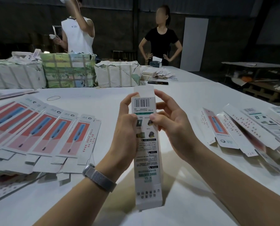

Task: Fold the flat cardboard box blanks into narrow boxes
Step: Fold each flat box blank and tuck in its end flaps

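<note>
The narrow box [146,144] stands lengthwise away from the person, top flap open at the far end, above bare tabletop [193,98]. Left hand [127,128] and right hand [170,126] grip its upper sides with curled fingers. Flat blanks [46,132] fan left; more boxes [250,128] lie right.

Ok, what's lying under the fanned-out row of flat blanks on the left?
Under the flat blanks only more overlapping blanks' white flaps and the white table show; anything deeper is covered.
</note>
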Motion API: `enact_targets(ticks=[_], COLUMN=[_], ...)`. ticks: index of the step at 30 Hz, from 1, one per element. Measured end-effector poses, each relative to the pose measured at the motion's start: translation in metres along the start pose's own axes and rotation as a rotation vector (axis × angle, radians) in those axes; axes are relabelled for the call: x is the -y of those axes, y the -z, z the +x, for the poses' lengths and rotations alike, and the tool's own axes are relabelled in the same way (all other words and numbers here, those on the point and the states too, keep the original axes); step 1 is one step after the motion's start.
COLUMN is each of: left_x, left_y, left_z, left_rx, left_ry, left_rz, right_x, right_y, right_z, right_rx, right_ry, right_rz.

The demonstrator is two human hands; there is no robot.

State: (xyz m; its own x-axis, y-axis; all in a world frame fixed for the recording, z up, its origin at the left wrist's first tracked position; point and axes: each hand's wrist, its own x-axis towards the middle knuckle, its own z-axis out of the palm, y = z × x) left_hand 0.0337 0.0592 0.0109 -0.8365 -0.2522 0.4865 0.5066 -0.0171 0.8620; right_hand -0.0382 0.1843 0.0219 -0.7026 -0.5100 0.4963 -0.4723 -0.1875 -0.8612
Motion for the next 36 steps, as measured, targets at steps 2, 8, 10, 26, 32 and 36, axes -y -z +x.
enact_targets(ticks=[2,8,10,26,32,36], left_x=[0.0007,0.0017,0.0018,-0.0014,-0.001,-0.0012], left_y=[0.0,-0.0018,-0.0039,-0.0062,-0.007,-0.009], left_z=[-0.0007,0.0,-0.0006,-0.0047,-0.0064,-0.007], left_rx=[0.01,0.036,0.023,0.046,0.061,0.033], left_ry=[0.014,0.043,0.03,0.068,0.075,0.099], left_rz=[-0.005,-0.038,-0.011,0.055,0.034,0.04], right_x=[-0.0004,0.0005,-0.0008,-0.0002,-0.003,-0.0043], right_y=[0.0,0.0021,0.0013,0.0029,0.0046,0.0067], right_z=[0.0003,0.0022,0.0016,0.0032,0.0047,0.0045], right_rx=[0.004,0.016,0.021,-0.041,-0.056,-0.032], right_ry=[0.013,0.0,-0.007,0.003,0.035,0.013], right_rz=[-0.012,0.018,0.021,0.169,0.197,0.169])
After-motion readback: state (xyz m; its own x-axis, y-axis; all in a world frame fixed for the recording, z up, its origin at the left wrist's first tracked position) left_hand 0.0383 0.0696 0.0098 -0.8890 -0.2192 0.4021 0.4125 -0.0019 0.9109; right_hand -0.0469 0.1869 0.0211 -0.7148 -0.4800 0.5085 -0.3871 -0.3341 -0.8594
